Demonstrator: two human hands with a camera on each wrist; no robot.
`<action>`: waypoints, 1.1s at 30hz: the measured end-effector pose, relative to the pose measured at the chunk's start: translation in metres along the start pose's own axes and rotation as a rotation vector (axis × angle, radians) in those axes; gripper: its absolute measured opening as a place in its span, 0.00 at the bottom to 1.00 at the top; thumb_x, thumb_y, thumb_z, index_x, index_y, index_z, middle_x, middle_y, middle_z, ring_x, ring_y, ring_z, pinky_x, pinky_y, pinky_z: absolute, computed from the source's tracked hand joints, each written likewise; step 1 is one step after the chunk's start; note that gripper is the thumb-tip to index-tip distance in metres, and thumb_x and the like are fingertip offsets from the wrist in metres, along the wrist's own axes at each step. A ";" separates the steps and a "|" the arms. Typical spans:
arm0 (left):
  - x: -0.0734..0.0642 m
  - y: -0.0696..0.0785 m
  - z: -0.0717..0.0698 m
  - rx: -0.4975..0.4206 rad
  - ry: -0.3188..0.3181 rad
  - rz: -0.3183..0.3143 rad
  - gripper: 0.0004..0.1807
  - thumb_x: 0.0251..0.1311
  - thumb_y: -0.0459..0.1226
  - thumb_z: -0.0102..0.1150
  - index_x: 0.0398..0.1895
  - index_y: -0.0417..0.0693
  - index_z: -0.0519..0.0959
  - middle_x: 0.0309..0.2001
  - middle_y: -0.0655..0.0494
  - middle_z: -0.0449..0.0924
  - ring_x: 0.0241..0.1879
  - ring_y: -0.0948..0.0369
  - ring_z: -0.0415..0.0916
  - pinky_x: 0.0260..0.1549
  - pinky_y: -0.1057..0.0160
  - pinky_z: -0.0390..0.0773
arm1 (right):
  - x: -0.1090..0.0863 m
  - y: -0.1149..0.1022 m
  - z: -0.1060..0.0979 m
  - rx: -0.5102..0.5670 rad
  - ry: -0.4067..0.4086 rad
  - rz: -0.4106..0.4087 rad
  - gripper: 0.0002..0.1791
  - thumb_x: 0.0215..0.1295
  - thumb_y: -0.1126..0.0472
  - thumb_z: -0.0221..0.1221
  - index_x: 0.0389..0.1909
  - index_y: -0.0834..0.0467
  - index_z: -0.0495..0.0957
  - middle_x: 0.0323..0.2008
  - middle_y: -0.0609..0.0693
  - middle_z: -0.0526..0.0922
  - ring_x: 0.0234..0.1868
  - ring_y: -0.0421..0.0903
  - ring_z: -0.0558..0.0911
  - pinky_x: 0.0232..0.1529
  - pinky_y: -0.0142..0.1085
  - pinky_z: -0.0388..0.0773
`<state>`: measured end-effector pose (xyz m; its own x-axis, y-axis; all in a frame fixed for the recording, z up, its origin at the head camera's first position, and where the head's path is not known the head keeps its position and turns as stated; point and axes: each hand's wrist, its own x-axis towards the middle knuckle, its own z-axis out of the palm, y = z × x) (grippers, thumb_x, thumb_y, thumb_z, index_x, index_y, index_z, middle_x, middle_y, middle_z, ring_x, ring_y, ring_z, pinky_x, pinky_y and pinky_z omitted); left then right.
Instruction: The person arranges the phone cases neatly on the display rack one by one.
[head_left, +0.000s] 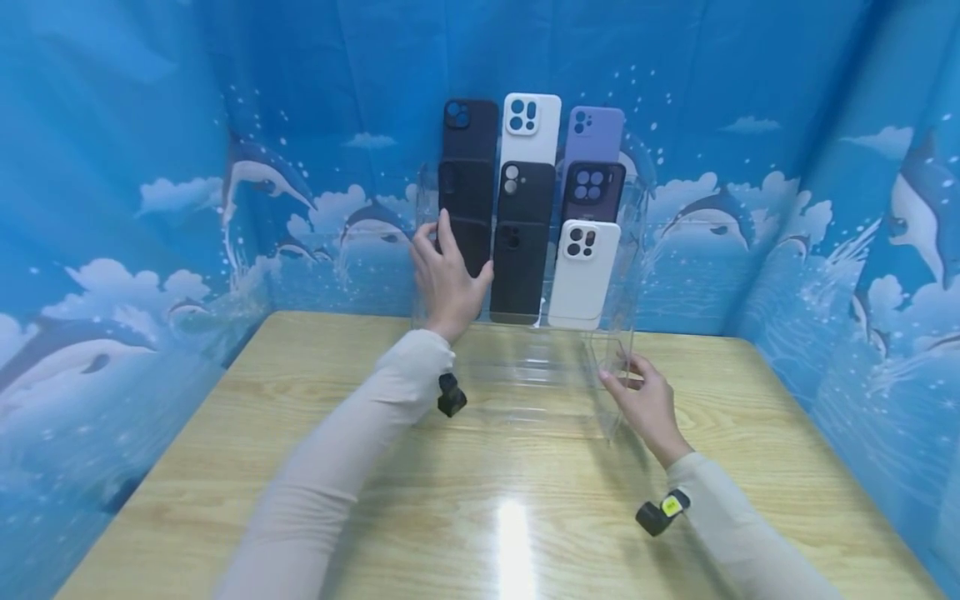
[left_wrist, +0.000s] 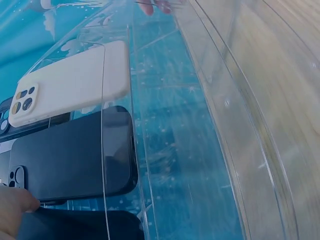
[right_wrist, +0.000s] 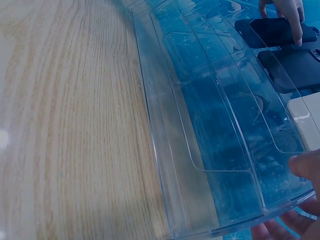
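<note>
A clear stepped display stand (head_left: 525, 367) bears several phone cases in three columns. My left hand (head_left: 450, 287) holds the front-left black phone case (head_left: 472, 242) by its sides, thumb at its right edge; in the right wrist view that case (right_wrist: 265, 34) leans in the stand. Beside it, in the front tier, are another black case (head_left: 517, 279) and a white case (head_left: 585, 279). Low on the stand's right side, my right hand (head_left: 648, 412) grips the clear side panel between thumb and fingers. Only part of the left hand (left_wrist: 12, 210) shows in the left wrist view.
Behind the front tier stand further cases: black ones (head_left: 468, 125), a white one (head_left: 543, 142), a purple one (head_left: 603, 137) and a dark-framed one (head_left: 611, 196). The stand sits on a wood-grain table (head_left: 427, 500), backed by a blue dolphin-print curtain (head_left: 360, 83).
</note>
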<state>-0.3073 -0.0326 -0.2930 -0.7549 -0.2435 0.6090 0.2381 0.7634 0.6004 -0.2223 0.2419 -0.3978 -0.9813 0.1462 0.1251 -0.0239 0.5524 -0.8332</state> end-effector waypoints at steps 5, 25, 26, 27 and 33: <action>-0.004 0.004 0.003 -0.028 0.028 -0.045 0.52 0.54 0.46 0.68 0.76 0.51 0.47 0.66 0.48 0.51 0.65 0.52 0.52 0.51 0.50 0.70 | 0.000 0.001 0.000 0.004 0.002 -0.004 0.35 0.66 0.49 0.60 0.68 0.60 0.63 0.62 0.62 0.69 0.56 0.60 0.78 0.48 0.47 0.81; -0.007 0.008 0.009 -0.024 0.052 -0.080 0.52 0.55 0.47 0.67 0.77 0.53 0.44 0.67 0.48 0.49 0.66 0.51 0.51 0.52 0.49 0.70 | 0.000 0.001 0.001 -0.007 0.011 -0.015 0.34 0.65 0.49 0.60 0.67 0.61 0.64 0.60 0.62 0.71 0.54 0.60 0.78 0.47 0.47 0.82; -0.007 0.008 0.009 -0.024 0.052 -0.078 0.52 0.55 0.47 0.67 0.77 0.53 0.44 0.67 0.48 0.48 0.65 0.51 0.51 0.52 0.49 0.70 | 0.000 0.001 0.001 -0.004 0.011 -0.014 0.34 0.65 0.49 0.60 0.67 0.61 0.64 0.60 0.62 0.71 0.54 0.60 0.78 0.47 0.47 0.82; -0.008 0.009 0.009 -0.024 0.053 -0.077 0.52 0.55 0.47 0.67 0.77 0.52 0.45 0.67 0.48 0.48 0.65 0.51 0.51 0.51 0.49 0.70 | 0.000 0.001 0.001 -0.001 0.010 -0.013 0.34 0.65 0.49 0.60 0.67 0.61 0.64 0.60 0.62 0.71 0.54 0.60 0.78 0.47 0.46 0.82; -0.008 0.010 0.009 -0.014 0.048 -0.081 0.53 0.56 0.47 0.67 0.77 0.52 0.42 0.68 0.48 0.47 0.66 0.51 0.50 0.52 0.49 0.69 | 0.001 0.000 0.001 -0.001 0.008 -0.015 0.35 0.65 0.48 0.60 0.67 0.61 0.65 0.60 0.62 0.71 0.54 0.60 0.78 0.47 0.45 0.82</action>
<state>-0.3044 -0.0179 -0.2967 -0.7416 -0.3328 0.5825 0.1863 0.7320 0.6554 -0.2238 0.2411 -0.3983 -0.9792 0.1448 0.1418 -0.0381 0.5553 -0.8308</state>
